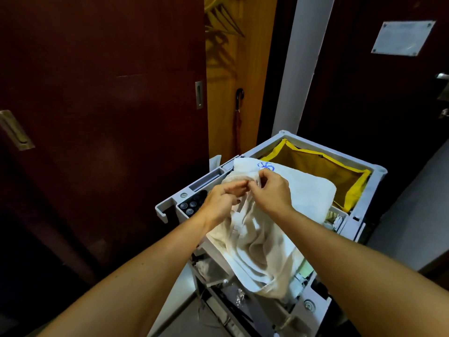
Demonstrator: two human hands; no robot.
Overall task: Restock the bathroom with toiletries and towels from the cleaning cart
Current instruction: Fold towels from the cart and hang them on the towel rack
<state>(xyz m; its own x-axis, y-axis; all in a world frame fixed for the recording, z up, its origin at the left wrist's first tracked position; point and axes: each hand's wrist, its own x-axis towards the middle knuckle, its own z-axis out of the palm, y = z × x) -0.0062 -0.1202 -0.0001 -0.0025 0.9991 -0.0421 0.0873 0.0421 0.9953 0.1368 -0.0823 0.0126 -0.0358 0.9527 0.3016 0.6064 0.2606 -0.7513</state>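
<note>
Two hands meet over the cleaning cart [379, 176], both gripping cloth. Left hand [220, 203] has fingers curled round a bunched fold of the limp cream towel [257, 254]; right hand [273, 190] pinches the same fold, fingertips nearly touching the left's. Cream towel hangs from the grip down toward the person, draped over the cart's near edge, long axis running roughly from the hands back to the body. Folded white towel [308, 188] with a blue mark lies flat just beyond the hands, partly over the yellow bag [357, 188]. Small dark bottle caps [190, 205] sit in the tray left of the left hand. Likely step: lifting the towel clear; both hands equally near, the bulk trailing below the grip.
</note>
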